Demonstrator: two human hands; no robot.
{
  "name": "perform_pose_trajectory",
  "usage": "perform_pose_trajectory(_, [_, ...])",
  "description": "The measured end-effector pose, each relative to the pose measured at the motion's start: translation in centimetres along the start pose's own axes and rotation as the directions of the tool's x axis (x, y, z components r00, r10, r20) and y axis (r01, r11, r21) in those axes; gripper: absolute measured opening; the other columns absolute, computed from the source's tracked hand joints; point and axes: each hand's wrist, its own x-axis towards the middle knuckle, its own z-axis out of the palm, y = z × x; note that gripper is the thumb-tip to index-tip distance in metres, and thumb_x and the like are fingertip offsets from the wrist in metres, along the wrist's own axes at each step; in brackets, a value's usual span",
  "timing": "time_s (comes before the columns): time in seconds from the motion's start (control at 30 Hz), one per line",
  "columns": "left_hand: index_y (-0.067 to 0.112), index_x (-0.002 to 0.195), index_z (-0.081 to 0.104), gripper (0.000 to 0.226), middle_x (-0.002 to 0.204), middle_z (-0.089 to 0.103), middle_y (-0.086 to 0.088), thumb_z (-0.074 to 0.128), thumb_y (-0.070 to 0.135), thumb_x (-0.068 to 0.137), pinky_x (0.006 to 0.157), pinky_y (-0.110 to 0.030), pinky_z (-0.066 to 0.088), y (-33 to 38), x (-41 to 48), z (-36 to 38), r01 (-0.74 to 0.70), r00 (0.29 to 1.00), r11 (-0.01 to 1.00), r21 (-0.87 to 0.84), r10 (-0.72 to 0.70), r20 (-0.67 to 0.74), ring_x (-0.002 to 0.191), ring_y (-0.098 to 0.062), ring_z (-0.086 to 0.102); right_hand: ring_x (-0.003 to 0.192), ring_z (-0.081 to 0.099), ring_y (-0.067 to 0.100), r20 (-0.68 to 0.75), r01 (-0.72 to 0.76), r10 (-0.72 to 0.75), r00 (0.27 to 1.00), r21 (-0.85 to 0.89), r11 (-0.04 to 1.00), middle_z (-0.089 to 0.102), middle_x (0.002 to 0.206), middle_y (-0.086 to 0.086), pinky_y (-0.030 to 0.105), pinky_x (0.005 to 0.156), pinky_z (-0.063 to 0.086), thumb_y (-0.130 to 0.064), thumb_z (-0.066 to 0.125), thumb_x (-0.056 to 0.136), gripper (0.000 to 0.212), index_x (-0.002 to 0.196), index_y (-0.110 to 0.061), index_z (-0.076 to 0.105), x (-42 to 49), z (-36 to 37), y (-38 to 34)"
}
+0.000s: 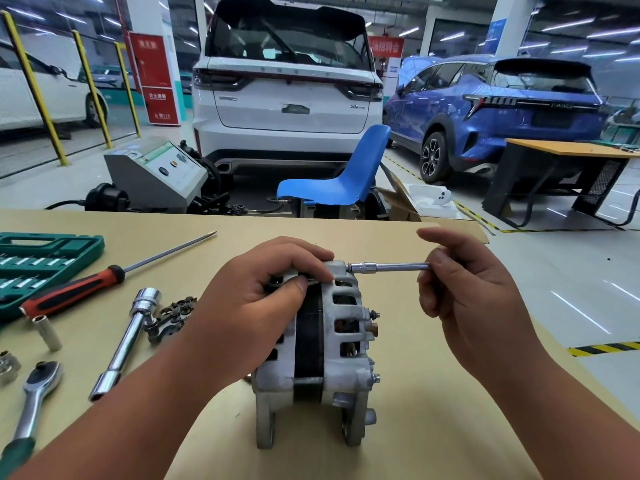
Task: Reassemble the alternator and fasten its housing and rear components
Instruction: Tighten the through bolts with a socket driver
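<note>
Frame centre: my left hand [263,292] clamps the alternator [311,358], judged heavy, rigid. My right hand [460,289] pinches the socket extension [388,267] at its top housing bolt.

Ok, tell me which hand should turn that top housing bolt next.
Right. The right hand pinches the extension bar, whose socket sits on the top bolt of the alternator; the left hand grips its top, steadying it.

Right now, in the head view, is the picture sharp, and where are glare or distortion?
Head view: the grey cast-metal alternator, left hand, right hand and slim chrome socket driver are sharp; ceiling lights glare on the glossy grey floor and shiny blue car; the wide lens tilts the yellow steel posts.
</note>
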Motion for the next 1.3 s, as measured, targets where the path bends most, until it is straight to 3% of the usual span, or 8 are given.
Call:
perform_pose_trajectory(0.17, [0.034,0.094,0.078,0.037,0.123,0.075,0.017,0.053,0.009,0.090,0.095,-0.026,0.052,0.0,0.0,0.0,-0.001,1.000,1.000,0.012,0.001,-0.009,0.125,-0.011,0.067,0.052,0.044,0.019,-0.009,0.005,-0.005,1.000,-0.012,1.000,0.059,0.075,0.008,0.026,0.048,0.038,-0.006,0.049,0.107,0.038,0.121,-0.027,0.077,0.2,-0.2,0.1])
perform_pose_trajectory(0.37, [0.032,0.092,0.080,0.037,0.122,0.075,0.016,0.053,0.008,0.089,0.098,-0.034,0.053,-0.1,0.0,0.1,0.003,1.000,1.000,0.004,-0.003,-0.017,0.125,-0.013,0.067,0.050,0.045,0.019,-0.018,-0.027,0.026,0.999,-0.029,0.999,0.060,0.074,0.008,0.026,0.047,0.038,-0.010,0.048,0.110,0.037,0.124,-0.030,0.076,0.2,-0.1,0.1])
perform_pose_trajectory(0.53, [0.038,0.109,0.076,0.041,0.113,0.077,0.016,0.051,0.013,0.090,0.084,-0.024,0.058,-0.2,-0.4,0.6,0.026,0.994,1.000,0.010,-0.025,-0.106,0.111,-0.010,0.071,0.056,0.052,0.023,0.015,-0.078,0.080,0.997,-0.063,0.995,0.056,0.070,0.012,0.029,0.049,0.045,-0.012,0.043,0.110,0.039,0.118,-0.030,0.077,0.0,0.1,-0.1])
perform_pose_trajectory(0.7, [0.039,0.124,0.069,0.044,0.124,0.074,0.018,0.049,0.015,0.094,0.099,-0.030,0.052,-0.2,-0.5,1.1,0.034,0.991,0.999,-0.029,-0.037,-0.129,0.125,-0.007,0.067,0.062,0.058,0.023,0.045,-0.082,0.083,0.996,-0.031,0.996,0.060,0.077,0.008,0.029,0.050,0.047,-0.019,0.049,0.099,0.034,0.118,-0.030,0.075,-0.1,0.4,-0.1])
perform_pose_trajectory(0.83, [0.042,0.127,0.067,0.041,0.123,0.073,0.021,0.053,0.021,0.094,0.091,-0.018,0.056,0.0,-0.3,0.9,0.059,0.996,0.998,0.012,-0.058,-0.061,0.121,-0.006,0.068,0.062,0.057,0.022,0.039,-0.056,0.056,0.998,-0.002,0.998,0.062,0.079,0.007,0.028,0.051,0.047,-0.015,0.052,0.100,0.033,0.121,-0.027,0.075,0.0,0.1,0.1])
perform_pose_trajectory(1.1, [0.042,0.119,0.072,0.038,0.116,0.075,0.019,0.056,0.021,0.092,0.082,-0.016,0.057,0.3,-0.5,0.7,0.077,0.996,0.997,-0.008,-0.077,-0.042,0.110,-0.006,0.072,0.053,0.049,0.023,0.044,-0.061,0.061,0.997,-0.008,0.998,0.060,0.075,0.014,0.028,0.049,0.044,-0.015,0.051,0.106,0.033,0.125,-0.028,0.074,0.2,-0.2,-0.1])
perform_pose_trajectory(1.3, [0.041,0.116,0.073,0.037,0.113,0.075,0.018,0.054,0.021,0.092,0.079,-0.016,0.057,0.1,-0.5,0.7,0.084,0.995,0.996,-0.006,-0.085,-0.058,0.107,-0.007,0.072,0.052,0.045,0.023,0.004,-0.098,0.098,0.995,-0.019,0.995,0.046,0.059,0.008,0.031,0.047,0.041,-0.022,0.049,0.110,0.030,0.119,-0.025,0.077,0.5,-0.4,0.3])
